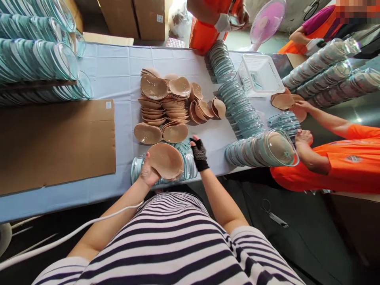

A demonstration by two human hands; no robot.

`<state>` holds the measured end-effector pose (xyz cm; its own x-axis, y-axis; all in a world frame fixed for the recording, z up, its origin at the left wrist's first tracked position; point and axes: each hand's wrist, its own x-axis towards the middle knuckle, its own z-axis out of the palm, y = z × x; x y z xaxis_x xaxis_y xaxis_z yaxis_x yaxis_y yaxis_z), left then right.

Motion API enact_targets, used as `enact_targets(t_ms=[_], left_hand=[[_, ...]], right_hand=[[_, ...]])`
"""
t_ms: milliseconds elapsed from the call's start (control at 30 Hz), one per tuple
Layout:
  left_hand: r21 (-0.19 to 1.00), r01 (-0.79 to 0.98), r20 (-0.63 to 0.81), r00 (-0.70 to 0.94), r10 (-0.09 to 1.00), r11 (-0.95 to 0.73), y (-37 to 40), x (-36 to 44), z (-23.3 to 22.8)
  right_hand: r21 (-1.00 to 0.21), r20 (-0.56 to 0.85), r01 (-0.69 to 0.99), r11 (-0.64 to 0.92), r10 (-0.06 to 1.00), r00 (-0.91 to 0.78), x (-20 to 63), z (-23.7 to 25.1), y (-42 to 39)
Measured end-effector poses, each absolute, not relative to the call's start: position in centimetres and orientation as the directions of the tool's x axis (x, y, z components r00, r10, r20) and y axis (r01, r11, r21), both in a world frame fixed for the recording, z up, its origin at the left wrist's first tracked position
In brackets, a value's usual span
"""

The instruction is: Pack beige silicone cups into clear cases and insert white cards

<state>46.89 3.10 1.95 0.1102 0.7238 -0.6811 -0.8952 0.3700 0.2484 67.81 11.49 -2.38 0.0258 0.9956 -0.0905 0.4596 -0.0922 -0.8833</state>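
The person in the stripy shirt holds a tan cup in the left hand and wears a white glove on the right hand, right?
Not quite. The head view shows the glove on the right hand is black, not white. The left hand does hold a tan cup.

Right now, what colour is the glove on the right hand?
Black, a mesh fingerless glove on the right hand; head view.

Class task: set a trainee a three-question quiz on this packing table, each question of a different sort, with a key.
1. True or false: the left hand holds a beige cup.
2. The right hand wears: A) a black mesh glove B) nothing C) a white mitten.
3. What flat brown sheet lies on the table's left part?

Key: 1 true; 2 A; 3 cardboard.
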Motion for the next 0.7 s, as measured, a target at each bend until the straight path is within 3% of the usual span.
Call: enact_targets(t_ms=[33,133,167,233,367,467,533,600,700], left_hand=[[0.248,-0.894,-0.684,0.111,0.721,0.373,3.2,46.9,1.8],[0.262,-0.883,-0.683,0.115,0.721,0.389,3.8,46.8,1.4],[0.272,-0.877,-0.679,0.117,0.725,0.396,4.1,46.7,1.3],[0.296,-0.863,-0.671,0.116,0.732,0.409,4.5,46.5,1.0],[0.303,-0.84,-0.676,0.144,0.723,0.451,5.1,45.8,0.4],[0.274,-0.835,-0.698,0.169,0.696,0.477,5.2,45.2,0.0],[0.28,-0.829,-0.704,0.165,0.69,0.484,5.2,45.1,-0.2],[0.301,-0.813,-0.674,0.188,0.714,0.499,5.1,45.4,-0.2],[0.341,-0.814,-0.555,0.229,0.8,0.47,5.0,46.5,0.4]], right_hand=[[-0.824,-0.166,0.525,-0.214,0.976,0.138,69.8,-3.3,12.9],[-0.445,-0.405,0.703,-0.555,0.825,0.394,74.2,-6.5,15.6],[-0.346,-0.459,0.72,-0.602,0.778,0.429,74.9,-7.5,15.9],[-0.283,-0.53,0.728,-0.625,0.734,0.424,75.4,-9.0,16.1],[-0.406,-0.527,0.721,-0.561,0.789,0.317,76.0,-8.4,16.5],[-0.567,-0.422,0.695,-0.442,0.88,0.216,76.7,-4.1,17.9],[-0.745,-0.288,0.618,-0.25,0.957,0.04,76.0,0.0,18.5],[-0.875,-0.145,0.484,-0.021,0.965,-0.22,73.4,3.9,18.4],[-0.85,-0.076,0.468,0.24,0.825,-0.559,67.0,7.0,17.1]])
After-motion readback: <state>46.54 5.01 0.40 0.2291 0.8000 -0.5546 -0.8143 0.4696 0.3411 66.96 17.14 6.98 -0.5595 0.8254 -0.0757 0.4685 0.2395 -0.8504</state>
